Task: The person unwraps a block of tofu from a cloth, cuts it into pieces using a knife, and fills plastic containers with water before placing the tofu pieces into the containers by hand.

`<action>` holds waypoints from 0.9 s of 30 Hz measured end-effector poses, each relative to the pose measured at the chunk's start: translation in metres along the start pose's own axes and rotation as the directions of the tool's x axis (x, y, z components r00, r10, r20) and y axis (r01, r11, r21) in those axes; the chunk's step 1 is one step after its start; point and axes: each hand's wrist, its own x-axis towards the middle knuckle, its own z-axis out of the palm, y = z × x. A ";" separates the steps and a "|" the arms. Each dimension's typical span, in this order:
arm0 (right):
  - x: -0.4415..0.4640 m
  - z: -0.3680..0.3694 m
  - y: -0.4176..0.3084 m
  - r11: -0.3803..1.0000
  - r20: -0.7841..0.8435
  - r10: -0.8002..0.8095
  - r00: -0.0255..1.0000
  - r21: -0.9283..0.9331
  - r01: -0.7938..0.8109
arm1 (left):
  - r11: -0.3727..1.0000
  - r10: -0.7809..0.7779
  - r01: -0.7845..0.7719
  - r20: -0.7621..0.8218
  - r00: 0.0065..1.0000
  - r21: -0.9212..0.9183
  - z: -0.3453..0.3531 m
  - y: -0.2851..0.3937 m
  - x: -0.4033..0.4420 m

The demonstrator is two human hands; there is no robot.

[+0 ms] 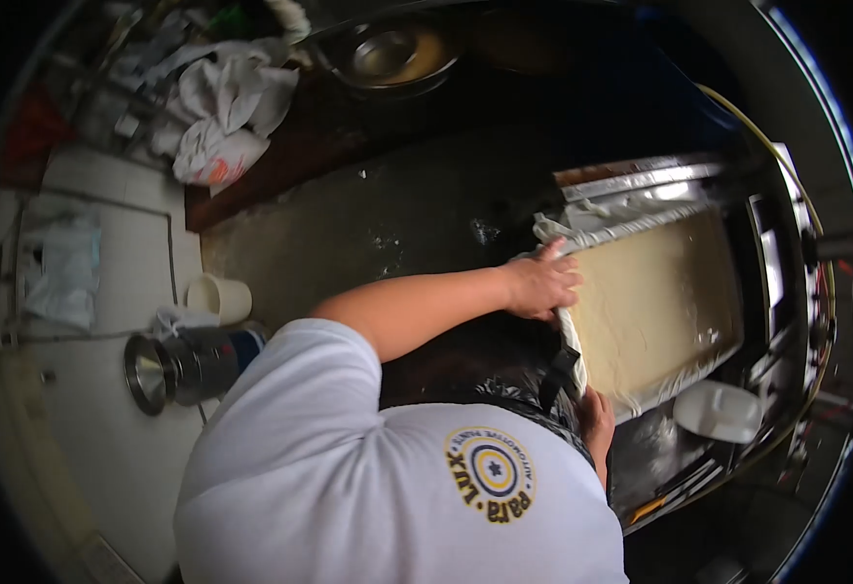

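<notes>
A rectangular tray holding a smooth, pale cream-coloured mass (650, 292) lies to the right, lined with a white cloth (631, 222) whose edges fold over the rim. At the tray's near upper corner, my left hand (543, 282) has its fingers curled over the cloth edge. My right hand (597, 423) is at the near lower corner, bent around the cloth-covered edge; my body and a black apron (514, 394) partly hide it. Whether the mass is set or liquid cannot be told.
A translucent plastic jug (719, 411) stands beside the tray. A yellow hose (772, 146) runs along the far right. A metal basin (388, 58) is at the top. White bags (227, 107), a cream bucket (220, 299) and a metal canister (173, 372) are on the left.
</notes>
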 end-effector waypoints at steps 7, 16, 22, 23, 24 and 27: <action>-0.010 -0.017 0.024 0.995 -0.057 -0.012 0.998 -0.104 0.006 | 0.997 0.004 -0.009 -0.063 0.998 -0.081 -0.002 0.001 -0.008; -0.012 -0.042 -0.040 0.926 -0.054 0.307 0.950 -0.214 -0.311 | 0.988 0.074 -0.086 -0.092 0.993 -0.131 0.003 -0.008 -0.005; -0.035 -0.005 0.011 0.726 -0.538 0.603 0.589 0.065 -0.685 | 0.975 0.122 -0.146 -0.146 0.982 -0.165 -0.001 -0.010 -0.005; -0.046 0.020 0.047 0.615 -0.407 0.788 0.462 0.501 -0.609 | 0.975 0.125 -0.147 -0.136 0.983 -0.165 -0.003 -0.010 -0.006; -0.051 0.039 0.052 0.435 -0.265 0.869 0.417 0.810 -0.393 | 0.972 0.122 -0.143 -0.120 0.985 -0.188 0.000 -0.013 -0.006; -0.026 0.038 0.008 0.205 -0.116 0.950 0.290 0.933 -0.297 | 0.980 0.128 -0.142 -0.100 0.987 -0.142 -0.009 -0.009 -0.007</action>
